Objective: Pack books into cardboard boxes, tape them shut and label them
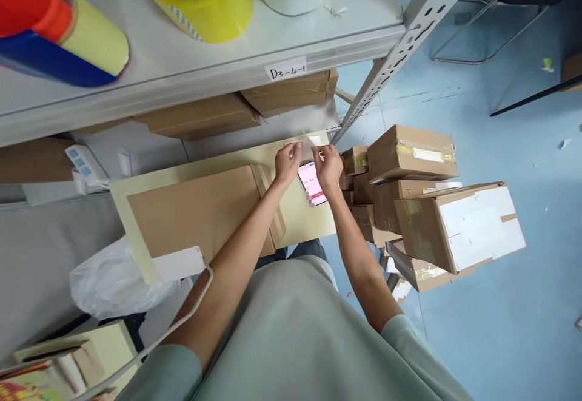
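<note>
My left hand (288, 163) is closed in a pinch near the far edge of a pale yellow tabletop (313, 226); what its fingertips hold is too small to make out. Beside it, my right hand (329, 168) pinches a thin pale paper slip (308, 139) that sticks up between the two hands. A phone (310, 181) with a lit pink screen lies on the tabletop just below and between them, partly covered by my right hand. Left of the hands lies a large flat cardboard box (200, 210), with a white label sheet (179, 263) at its near left corner.
Above the work surface runs a grey shelf (318, 40) carrying yellow tape rolls (227, 16) and a tape dispenser (54, 37). Cardboard boxes (416, 219) are stacked on the right. A perforated metal post (386, 67) stands beyond my right hand. A white cable (182, 322) crosses my left arm.
</note>
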`<action>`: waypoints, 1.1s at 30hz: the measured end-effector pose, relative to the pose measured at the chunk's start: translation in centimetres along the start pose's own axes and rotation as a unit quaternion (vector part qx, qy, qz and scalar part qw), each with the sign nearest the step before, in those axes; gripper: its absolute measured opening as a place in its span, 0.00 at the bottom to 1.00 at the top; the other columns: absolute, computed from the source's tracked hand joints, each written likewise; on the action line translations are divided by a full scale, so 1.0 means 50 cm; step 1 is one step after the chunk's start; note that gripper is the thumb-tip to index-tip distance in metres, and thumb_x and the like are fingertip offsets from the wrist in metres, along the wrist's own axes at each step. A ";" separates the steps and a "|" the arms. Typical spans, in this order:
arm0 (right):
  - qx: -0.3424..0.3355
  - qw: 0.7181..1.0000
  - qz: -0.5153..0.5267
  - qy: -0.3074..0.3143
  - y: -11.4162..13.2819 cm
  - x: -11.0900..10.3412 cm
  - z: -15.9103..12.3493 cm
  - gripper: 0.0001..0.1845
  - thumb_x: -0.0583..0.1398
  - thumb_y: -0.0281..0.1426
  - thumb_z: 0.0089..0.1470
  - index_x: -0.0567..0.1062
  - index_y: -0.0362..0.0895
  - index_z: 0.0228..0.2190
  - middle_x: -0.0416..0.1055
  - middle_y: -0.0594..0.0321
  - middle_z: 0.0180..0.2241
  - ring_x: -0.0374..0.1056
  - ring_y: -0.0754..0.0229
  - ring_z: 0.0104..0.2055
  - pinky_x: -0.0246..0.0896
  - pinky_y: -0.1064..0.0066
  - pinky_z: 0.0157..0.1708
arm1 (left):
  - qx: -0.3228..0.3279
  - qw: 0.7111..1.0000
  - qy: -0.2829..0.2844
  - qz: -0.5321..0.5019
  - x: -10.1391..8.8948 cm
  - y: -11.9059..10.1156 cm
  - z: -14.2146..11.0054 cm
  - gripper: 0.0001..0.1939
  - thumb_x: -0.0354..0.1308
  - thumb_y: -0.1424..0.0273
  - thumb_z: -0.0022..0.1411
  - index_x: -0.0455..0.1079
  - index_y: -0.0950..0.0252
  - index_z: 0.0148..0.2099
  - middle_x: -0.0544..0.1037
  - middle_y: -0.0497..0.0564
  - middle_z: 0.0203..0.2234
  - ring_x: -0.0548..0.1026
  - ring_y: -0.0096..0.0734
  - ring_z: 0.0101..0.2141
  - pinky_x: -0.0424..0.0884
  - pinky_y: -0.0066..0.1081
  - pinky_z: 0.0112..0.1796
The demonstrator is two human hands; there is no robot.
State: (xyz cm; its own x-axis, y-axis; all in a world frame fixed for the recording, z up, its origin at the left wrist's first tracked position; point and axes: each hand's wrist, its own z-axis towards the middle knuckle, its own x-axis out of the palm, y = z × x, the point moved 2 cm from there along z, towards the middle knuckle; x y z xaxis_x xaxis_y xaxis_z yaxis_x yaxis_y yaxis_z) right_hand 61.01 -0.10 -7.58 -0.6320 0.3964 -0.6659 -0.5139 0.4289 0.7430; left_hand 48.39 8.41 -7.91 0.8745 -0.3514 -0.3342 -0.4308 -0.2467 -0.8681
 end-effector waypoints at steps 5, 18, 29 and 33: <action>0.111 0.991 0.038 -0.066 -0.080 -0.027 0.025 0.30 0.54 0.54 0.75 0.83 0.42 0.48 0.82 0.51 0.43 0.79 0.49 0.43 0.72 0.59 0.50 | 0.109 0.985 0.086 0.106 0.019 0.021 0.023 0.20 0.60 0.68 0.71 0.79 0.64 0.62 0.77 0.62 0.67 0.72 0.51 0.69 0.62 0.46 0.73; 0.178 0.975 0.035 -0.132 -0.170 -0.049 0.045 0.30 0.51 0.51 0.76 0.84 0.43 0.44 0.85 0.48 0.41 0.79 0.45 0.41 0.72 0.57 0.49 | 0.178 0.915 0.238 0.271 0.089 0.030 0.066 0.37 0.58 0.78 0.57 0.73 0.69 0.70 0.64 0.59 0.77 0.63 0.62 0.71 0.59 0.56 0.74; 0.319 0.922 0.125 -0.179 -0.191 -0.060 -0.012 0.18 0.59 0.41 0.71 0.81 0.43 0.33 0.81 0.58 0.25 0.80 0.48 0.35 0.70 0.63 0.48 | 0.173 0.777 0.283 0.535 0.096 -0.019 0.036 0.43 0.52 0.78 0.66 0.54 0.72 0.82 0.46 0.57 0.83 0.58 0.57 0.74 0.71 0.51 0.66; 0.357 0.894 0.146 -0.228 -0.183 -0.087 -0.065 0.16 0.60 0.40 0.70 0.78 0.44 0.33 0.80 0.59 0.26 0.80 0.50 0.32 0.71 0.63 0.48 | 0.148 0.802 0.295 0.498 0.098 -0.018 0.046 0.43 0.52 0.77 0.66 0.53 0.72 0.82 0.44 0.58 0.83 0.56 0.60 0.76 0.66 0.54 0.70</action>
State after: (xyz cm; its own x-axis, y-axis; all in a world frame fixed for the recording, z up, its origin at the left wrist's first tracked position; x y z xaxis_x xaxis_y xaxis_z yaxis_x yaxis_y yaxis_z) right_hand 66.57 -8.39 -11.29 -0.2929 0.7960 -0.5297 0.2392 0.5974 0.7654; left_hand 53.58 8.97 -9.59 -0.1647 -0.6291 -0.7597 -0.7029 0.6152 -0.3571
